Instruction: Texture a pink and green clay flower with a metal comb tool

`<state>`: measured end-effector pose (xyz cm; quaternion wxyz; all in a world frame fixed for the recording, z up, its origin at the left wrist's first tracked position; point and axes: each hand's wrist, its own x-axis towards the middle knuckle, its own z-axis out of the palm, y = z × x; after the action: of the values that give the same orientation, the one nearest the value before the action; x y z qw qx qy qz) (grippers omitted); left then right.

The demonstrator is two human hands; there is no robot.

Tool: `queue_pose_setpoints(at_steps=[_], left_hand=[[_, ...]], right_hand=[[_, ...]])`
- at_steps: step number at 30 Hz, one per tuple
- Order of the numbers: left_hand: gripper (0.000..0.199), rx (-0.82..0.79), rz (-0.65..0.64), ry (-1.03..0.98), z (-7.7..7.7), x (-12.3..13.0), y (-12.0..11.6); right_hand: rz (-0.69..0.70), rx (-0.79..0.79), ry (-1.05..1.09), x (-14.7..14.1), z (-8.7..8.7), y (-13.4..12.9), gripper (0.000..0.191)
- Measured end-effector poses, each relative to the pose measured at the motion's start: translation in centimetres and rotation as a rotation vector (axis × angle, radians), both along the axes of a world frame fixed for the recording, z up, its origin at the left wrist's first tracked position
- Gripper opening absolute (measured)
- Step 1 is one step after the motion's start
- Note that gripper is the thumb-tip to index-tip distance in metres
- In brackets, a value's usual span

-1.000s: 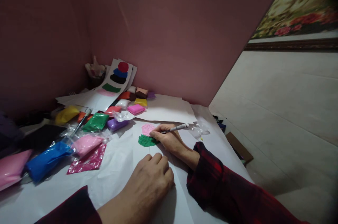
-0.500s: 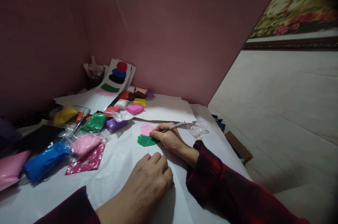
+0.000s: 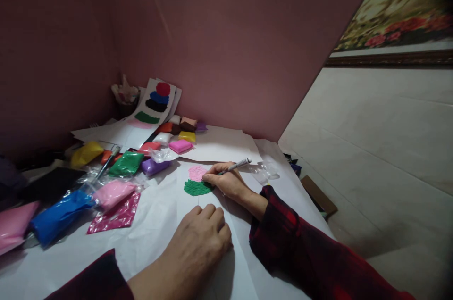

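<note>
My right hand (image 3: 229,181) pinches a slim tool with a striped grey handle (image 3: 242,164), its tip hidden by my fingers. The fingertips meet the right edge of a textured pink patch (image 3: 197,173). Directly below lies a ridged green patch (image 3: 197,187), both on a white paper sheet (image 3: 184,201). My left hand (image 3: 201,236) rests knuckles up on the sheet just under the green patch. Its fingers are curled in loosely, with fingertips out of sight and nothing seen in them. A thin line runs down the paper from the green patch.
Several soft coloured packets lie leftward, among them blue (image 3: 62,215), green (image 3: 127,163) and light pink (image 3: 113,195). A pen-like tool (image 3: 108,164) rests there. A sheet with coloured patches (image 3: 150,111) leans behind. Clear plastic (image 3: 265,172) lies right of my hand, near the table's edge.
My right hand and the striped tool have shifted very slightly to the right and up. The tool's tail end sits a little higher. My left hand stays put.
</note>
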<state>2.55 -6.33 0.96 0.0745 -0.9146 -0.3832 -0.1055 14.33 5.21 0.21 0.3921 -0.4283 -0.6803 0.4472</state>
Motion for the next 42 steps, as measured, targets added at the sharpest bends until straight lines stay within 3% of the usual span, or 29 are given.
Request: queue_pose_setpoints(at_steps=[18, 42], left_hand=[[0.008, 0.055, -0.029, -0.054, -0.4, -0.1, 0.1], [0.008, 0.054, -0.017, -0.061, -0.5, -0.2, 0.0]], right_hand=[[-0.058, -0.048, -0.069, 0.7, 0.6, 0.6, 0.011], [-0.038, -0.189, 0.062, 1.8, 0.3, 1.9, 0.015]])
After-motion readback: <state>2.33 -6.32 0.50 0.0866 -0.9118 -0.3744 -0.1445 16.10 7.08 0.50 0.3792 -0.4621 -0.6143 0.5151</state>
